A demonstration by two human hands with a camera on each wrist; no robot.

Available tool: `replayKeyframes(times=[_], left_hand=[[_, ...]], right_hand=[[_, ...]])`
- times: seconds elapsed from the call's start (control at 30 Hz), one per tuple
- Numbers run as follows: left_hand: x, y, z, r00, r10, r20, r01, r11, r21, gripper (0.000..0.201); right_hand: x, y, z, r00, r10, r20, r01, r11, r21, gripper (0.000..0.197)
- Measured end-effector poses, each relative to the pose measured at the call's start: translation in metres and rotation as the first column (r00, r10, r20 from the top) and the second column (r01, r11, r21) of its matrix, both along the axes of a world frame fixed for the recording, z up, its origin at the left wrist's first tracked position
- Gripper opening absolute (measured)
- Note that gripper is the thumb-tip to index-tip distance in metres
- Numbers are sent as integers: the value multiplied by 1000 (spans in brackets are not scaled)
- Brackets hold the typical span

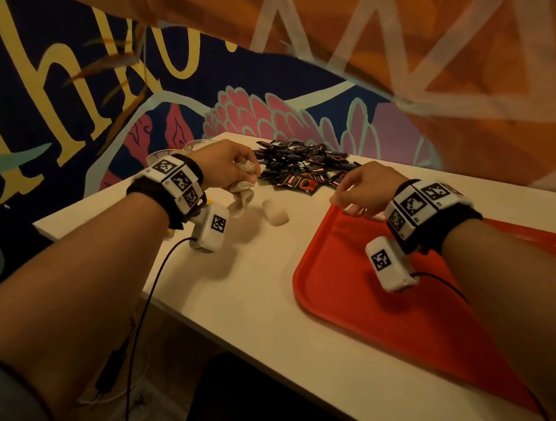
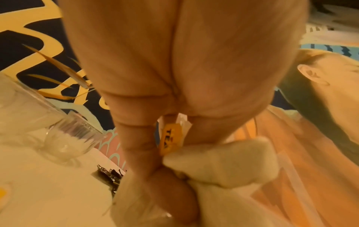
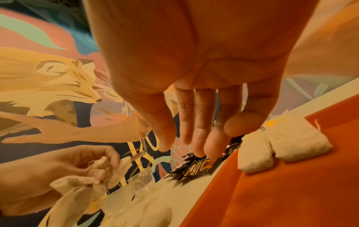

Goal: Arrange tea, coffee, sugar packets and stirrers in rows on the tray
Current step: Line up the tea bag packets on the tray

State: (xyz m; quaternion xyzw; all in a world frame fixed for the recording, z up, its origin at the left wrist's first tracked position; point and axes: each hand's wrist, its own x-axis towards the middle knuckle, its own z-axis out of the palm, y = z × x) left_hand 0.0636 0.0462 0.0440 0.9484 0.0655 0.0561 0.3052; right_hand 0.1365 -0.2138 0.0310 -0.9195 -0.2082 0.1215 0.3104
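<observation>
From my remote seat I see a white rectangular desk (image 1: 265, 306) set against a painted wall mural (image 1: 83, 87). A flat red plastic tray (image 1: 378, 296) lies on the desk's right part. Beyond it, at the far edge, sprawls a loose pile of black coffee sachets (image 1: 301, 166), and 2 clear ribbed glasses (image 2: 71, 138) stand at the far left corner. 1 white tea bag (image 1: 275, 214) lies alone on the desk between the hands.

My left hand (image 1: 222, 165) hovers over the desk just left of the sachet pile, its fingers (image 2: 136, 138) curled tight around a bunch of soft white tea bags (image 3: 81, 185); several hang below the fist, and a yellow tea tag (image 2: 170, 138) shows between the fingers.

My right hand (image 1: 368, 186) hangs over the tray's far left corner, fingers (image 3: 200, 135) straight, close together and pointing down, holding nothing. Just beside them 2 white tea bags (image 3: 281, 144) lie side by side on the tray near its far rim, touching each other.
</observation>
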Motion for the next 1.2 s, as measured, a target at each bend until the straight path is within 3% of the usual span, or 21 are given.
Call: replayKeyframes(times=[0.07, 0.13, 0.2, 0.27, 0.33, 0.43, 0.5, 0.57, 0.67, 0.73, 0.77, 0.83, 0.93, 1.03, 1.1, 1.2], left_hand=[[-3, 0, 2, 999, -22, 24, 27, 975, -222, 11], [-3, -1, 4, 995, -50, 83, 84, 874, -478, 14], [1, -7, 6, 985, -34, 171, 139, 749, -648, 19], [6, -19, 9, 969, -24, 246, 204, 636, -744, 24], [13, -33, 9, 951, -34, 308, 276, 546, -791, 24], [21, -54, 7, 944, -7, 330, 300, 436, -848, 31], [27, -66, 3, 942, -28, 334, 323, 339, -884, 37], [33, -77, -2, 944, -54, 325, 328, 239, -914, 40], [40, -95, -5, 958, -63, 278, 282, 63, -957, 40], [44, -110, -2, 959, -77, 274, 273, -25, -962, 29], [46, -115, -1, 956, -67, 286, 285, -25, -958, 22], [53, -126, 0, 954, -28, 297, 298, 49, -953, 15], [63, -139, 0, 962, 32, 272, 267, 117, -957, 35], [67, -147, 4, 973, 6, 230, 228, 84, -970, 38], [71, -144, 4, 976, -8, 215, 215, 74, -974, 30], [77, -134, 2, 978, -50, 202, 204, 22, -979, 20]], right_hand=[[-2, 5, -1, 998, 51, -24, -49, 996, 74, 17], [-6, 14, 1, 991, 109, -75, -91, 975, 205, 29], [-12, 24, 7, 961, 158, -228, -48, 904, 424, 50], [-18, 32, 14, 900, 239, -365, 24, 808, 588, 64], [-22, 36, 22, 860, 317, -400, 47, 731, 681, 66], [-23, 38, 30, 892, 295, -343, 78, 646, 759, 61], [-18, 38, 30, 948, 181, -260, 83, 650, 756, 54], [-13, 34, 29, 982, 74, -174, 71, 705, 706, 49], [-6, 28, 26, 997, -71, -43, 82, 800, 595, 46], [-4, 25, 28, 986, -156, 52, 105, 841, 530, 46], [-3, 24, 29, 982, -173, 80, 107, 847, 521, 45], [2, 20, 30, 973, -196, 118, 109, 851, 513, 39], [9, 13, 31, 951, -236, 198, 118, 873, 474, 33], [11, 6, 31, 952, -228, 205, 124, 897, 424, 36], [12, 1, 33, 979, -164, 120, 101, 905, 414, 45], [18, -10, 38, 994, -82, -73, 109, 811, 575, 40]])
